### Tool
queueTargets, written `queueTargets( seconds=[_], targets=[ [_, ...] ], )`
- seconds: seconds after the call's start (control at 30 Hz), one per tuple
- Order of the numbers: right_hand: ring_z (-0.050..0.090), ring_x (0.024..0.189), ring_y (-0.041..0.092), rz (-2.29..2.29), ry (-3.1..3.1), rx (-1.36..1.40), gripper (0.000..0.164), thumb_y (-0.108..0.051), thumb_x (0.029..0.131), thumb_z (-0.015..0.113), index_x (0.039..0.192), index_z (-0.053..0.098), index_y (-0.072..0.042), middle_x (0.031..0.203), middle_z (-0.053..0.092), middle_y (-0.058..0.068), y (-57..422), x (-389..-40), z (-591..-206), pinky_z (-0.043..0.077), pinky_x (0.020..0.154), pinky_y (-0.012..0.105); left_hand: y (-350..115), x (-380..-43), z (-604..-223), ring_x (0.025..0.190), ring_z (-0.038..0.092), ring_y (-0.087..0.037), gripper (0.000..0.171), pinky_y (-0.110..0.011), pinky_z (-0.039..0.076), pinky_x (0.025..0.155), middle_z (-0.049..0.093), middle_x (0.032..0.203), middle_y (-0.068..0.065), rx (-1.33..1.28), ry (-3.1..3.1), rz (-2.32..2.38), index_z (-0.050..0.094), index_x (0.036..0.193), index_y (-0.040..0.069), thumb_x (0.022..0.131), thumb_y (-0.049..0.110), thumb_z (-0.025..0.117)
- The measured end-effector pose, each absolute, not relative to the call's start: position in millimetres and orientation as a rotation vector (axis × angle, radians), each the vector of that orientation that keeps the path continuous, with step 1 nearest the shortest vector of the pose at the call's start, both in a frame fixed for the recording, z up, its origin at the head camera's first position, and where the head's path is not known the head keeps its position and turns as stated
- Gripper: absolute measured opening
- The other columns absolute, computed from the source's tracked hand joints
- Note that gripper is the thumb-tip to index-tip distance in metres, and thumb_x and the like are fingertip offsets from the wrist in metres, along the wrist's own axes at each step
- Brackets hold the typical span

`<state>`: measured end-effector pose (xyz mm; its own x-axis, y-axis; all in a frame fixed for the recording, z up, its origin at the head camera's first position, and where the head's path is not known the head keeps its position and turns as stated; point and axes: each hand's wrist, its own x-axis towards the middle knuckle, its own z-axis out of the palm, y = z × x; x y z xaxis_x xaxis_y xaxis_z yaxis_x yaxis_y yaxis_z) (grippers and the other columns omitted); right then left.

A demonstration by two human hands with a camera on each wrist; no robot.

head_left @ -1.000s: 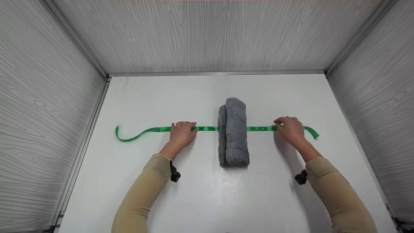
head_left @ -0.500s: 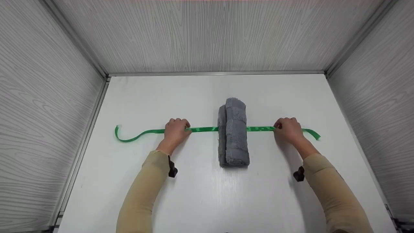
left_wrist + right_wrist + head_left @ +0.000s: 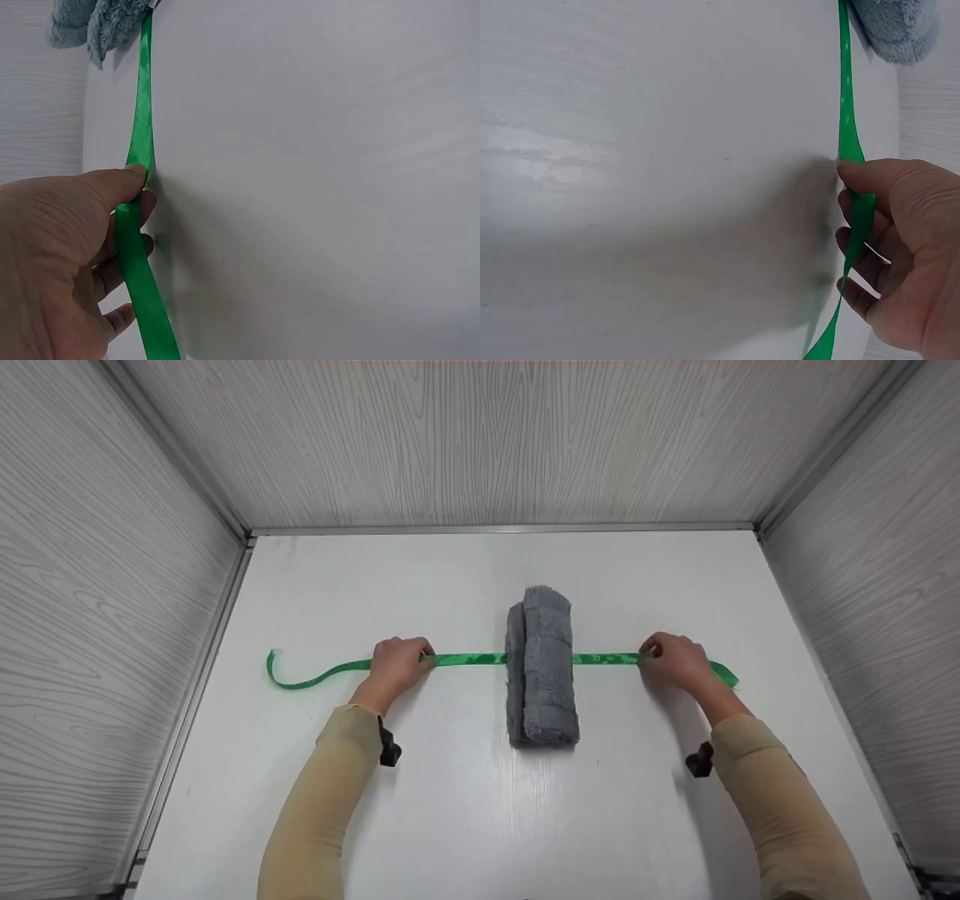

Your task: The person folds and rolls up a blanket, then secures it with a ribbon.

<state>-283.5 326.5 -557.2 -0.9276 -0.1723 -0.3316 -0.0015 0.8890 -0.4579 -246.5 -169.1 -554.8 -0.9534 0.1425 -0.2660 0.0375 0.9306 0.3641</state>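
Observation:
A rolled grey towel (image 3: 549,667) lies lengthwise near the middle of the white table. Beneath it runs a green ribbon (image 3: 471,659), stretched straight out to both sides. My left hand (image 3: 400,664) pinches the ribbon left of the towel; in the left wrist view the thumb and a fingertip hold the green ribbon (image 3: 142,120). On the other side my right hand (image 3: 679,660) pinches the ribbon between thumb and finger, and its tail (image 3: 861,217) twists past the palm in the right wrist view. The middle of the ribbon is hidden under the towel.
The loose left end of the ribbon curls on the table (image 3: 480,825). Grey wood-grain panels enclose the table at the back (image 3: 495,442), left (image 3: 97,622) and right (image 3: 885,585). A small black device (image 3: 390,750) sits at each wrist.
My left hand has slid left along the ribbon, away from the towel, and now pinches it. The right hand has closed on the ribbon and shifted slightly right. The towel stays put.

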Motion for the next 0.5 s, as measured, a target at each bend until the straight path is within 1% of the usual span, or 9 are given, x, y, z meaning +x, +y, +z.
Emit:
queueTargets(
  seconds=[0.1, 0.3, 0.4, 0.5],
  targets=[
    [0.058, 0.106, 0.040, -0.622, 2.706, -0.136, 0.032, -0.024, 0.099, 0.061, 0.120, 0.069, -0.001, 0.114, 0.067, 0.022, 334.1, -283.2, -554.2, 0.040, 0.096, 0.059, -177.9, -244.9, -553.9, 0.107, 0.060, -0.031, 0.023, -0.051, 0.036, 0.107, 0.073, 0.111, -0.008, 0.160, 2.785, 0.506, 0.071, 0.120, 0.008, 0.102, 0.021, 0.066],
    [0.059, 0.099, 0.038, -0.563, 2.744, -0.117, 0.030, -0.021, 0.097, 0.062, 0.115, 0.071, 0.003, 0.108, 0.069, 0.021, 354.5, -280.1, -549.4, 0.044, 0.087, 0.055, -196.9, -243.9, -553.1, 0.104, 0.059, -0.032, 0.022, -0.052, 0.039, 0.104, 0.073, 0.110, -0.009, 0.185, 2.793, 0.476, 0.071, 0.119, 0.008, 0.101, 0.019, 0.067],
    [0.058, 0.095, 0.037, -0.568, 2.737, -0.071, 0.032, -0.022, 0.098, 0.062, 0.116, 0.070, 0.002, 0.110, 0.068, 0.022, 366.4, -276.9, -545.3, 0.049, 0.078, 0.052, -206.1, -242.1, -551.6, 0.103, 0.060, -0.033, 0.022, -0.052, 0.040, 0.102, 0.073, 0.108, -0.010, 0.187, 2.798, 0.462, 0.071, 0.118, 0.007, 0.101, 0.020, 0.067],
    [0.059, 0.094, 0.038, -0.565, 2.730, -0.042, 0.034, -0.024, 0.099, 0.060, 0.118, 0.069, 0.002, 0.112, 0.067, 0.023, 379.2, -274.5, -540.6, 0.049, 0.077, 0.052, -215.7, -239.6, -551.4, 0.103, 0.060, -0.034, 0.021, -0.053, 0.041, 0.100, 0.072, 0.107, -0.010, 0.181, 2.805, 0.455, 0.071, 0.117, 0.007, 0.100, 0.020, 0.067]
  ],
)
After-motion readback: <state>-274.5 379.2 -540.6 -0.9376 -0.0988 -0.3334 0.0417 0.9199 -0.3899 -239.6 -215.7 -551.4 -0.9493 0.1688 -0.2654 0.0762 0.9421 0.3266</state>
